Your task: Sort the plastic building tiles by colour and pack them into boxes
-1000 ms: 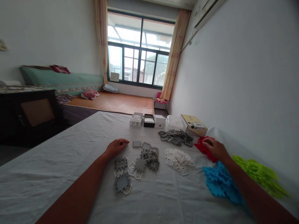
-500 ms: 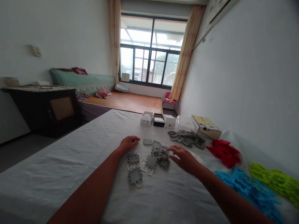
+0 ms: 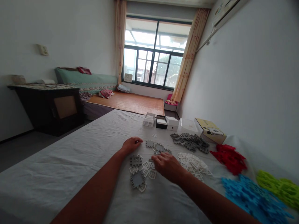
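We had our right hand [image 3: 165, 164] over the grey tiles [image 3: 137, 179] on the table [image 3: 93, 149], our left hand [image 3: 132, 145] curled just beside them; we could not tell whether either gripped anything. Farther right lay white lattice pieces [image 3: 192, 163], then a red pile [image 3: 230, 159] and a blue pile [image 3: 253, 197]

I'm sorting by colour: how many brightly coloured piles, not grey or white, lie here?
3: a red pile near the yellow box, a blue pile nearer the camera, and a green pile at the right edge, partly out of frame.

R hand [image 3: 167, 165] off red pile [image 3: 230, 158], now over grey pcs [image 3: 159, 147].
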{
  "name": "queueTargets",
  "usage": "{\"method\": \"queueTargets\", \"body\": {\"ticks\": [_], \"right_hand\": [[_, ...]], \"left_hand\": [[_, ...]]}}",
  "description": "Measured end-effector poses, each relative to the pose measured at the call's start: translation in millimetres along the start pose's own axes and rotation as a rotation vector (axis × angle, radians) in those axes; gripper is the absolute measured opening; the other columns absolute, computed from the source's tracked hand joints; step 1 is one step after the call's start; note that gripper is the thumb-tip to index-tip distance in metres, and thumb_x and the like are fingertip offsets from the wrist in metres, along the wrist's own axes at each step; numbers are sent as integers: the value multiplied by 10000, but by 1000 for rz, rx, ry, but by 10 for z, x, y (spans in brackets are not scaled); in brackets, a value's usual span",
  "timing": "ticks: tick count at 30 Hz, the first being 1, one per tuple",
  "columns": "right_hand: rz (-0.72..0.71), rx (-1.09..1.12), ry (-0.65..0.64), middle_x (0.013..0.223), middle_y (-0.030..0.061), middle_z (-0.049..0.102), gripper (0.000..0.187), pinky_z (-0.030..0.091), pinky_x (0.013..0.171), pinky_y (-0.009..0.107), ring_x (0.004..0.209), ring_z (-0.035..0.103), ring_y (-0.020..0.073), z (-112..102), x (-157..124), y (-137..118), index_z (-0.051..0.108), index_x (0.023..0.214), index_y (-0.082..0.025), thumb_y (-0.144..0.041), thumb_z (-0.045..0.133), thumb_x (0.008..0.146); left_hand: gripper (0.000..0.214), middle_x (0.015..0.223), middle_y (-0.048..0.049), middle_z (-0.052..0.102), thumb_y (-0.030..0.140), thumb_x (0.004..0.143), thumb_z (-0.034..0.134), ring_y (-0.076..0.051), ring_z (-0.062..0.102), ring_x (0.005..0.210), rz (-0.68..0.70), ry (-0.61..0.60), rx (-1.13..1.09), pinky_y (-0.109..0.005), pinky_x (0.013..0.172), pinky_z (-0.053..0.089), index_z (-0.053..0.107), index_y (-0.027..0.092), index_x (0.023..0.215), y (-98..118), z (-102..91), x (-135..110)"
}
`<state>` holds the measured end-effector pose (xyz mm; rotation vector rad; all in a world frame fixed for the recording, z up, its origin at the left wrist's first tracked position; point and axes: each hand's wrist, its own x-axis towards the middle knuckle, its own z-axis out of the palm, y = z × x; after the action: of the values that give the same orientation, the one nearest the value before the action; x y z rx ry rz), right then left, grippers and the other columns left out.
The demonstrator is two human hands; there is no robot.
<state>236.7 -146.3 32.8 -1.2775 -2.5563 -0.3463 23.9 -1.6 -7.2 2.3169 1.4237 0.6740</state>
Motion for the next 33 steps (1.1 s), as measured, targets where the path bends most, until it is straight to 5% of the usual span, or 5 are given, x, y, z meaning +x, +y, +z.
{"method": "queueTargets", "body": {"ticks": [7, 12, 16, 23, 33], "right_hand": [[595, -16, 85, 893, 73, 721, 297, 448, 733, 267, 818, 665, 193, -12, 13, 1256, 645, 1037, -204, -310, 390, 928], [712, -82, 70, 964, 137, 707, 279, 455, 773, 307, 903, 652, 241, 24, -70, 1822, 649, 1043, -146, -269, 445, 897], [699, -107, 119, 1141, 180, 635, 303, 439, 861, 367, 1056, 577, 273, -5, -16, 1677, 614, 1123, -128, -231, 497, 863], [106, 420, -110, 1064, 59, 671, 475, 496, 805, 325, 938, 621, 239, 50, 82, 764, 634, 1124, -244, -419, 724, 692], [188, 527, -17, 816, 26, 694, 174, 492, 710, 322, 767, 641, 215, -30, 57, 518, 698, 934, -288, -313, 635, 773]], "left_hand": [[280, 1003, 13, 709, 276, 800, 507, -171, 630, 900, -12, -13, 28, -236, 773, 455, 710, 270, 994, 34, -27, -18], [280, 1006, 15, 708, 289, 804, 505, -170, 628, 907, -17, -13, 31, -238, 771, 448, 708, 279, 998, 29, -20, -16], [278, 1008, 17, 706, 304, 809, 500, -168, 628, 901, -8, -4, 28, -238, 776, 446, 707, 283, 995, 0, 2, -2], [268, 1007, 25, 706, 298, 807, 510, -162, 624, 897, -15, -4, 27, -230, 780, 450, 707, 285, 987, 20, -7, -6], [271, 1003, 23, 705, 308, 811, 500, -164, 625, 883, 12, -1, 43, -232, 774, 452, 711, 283, 979, -4, -4, 17]]}}
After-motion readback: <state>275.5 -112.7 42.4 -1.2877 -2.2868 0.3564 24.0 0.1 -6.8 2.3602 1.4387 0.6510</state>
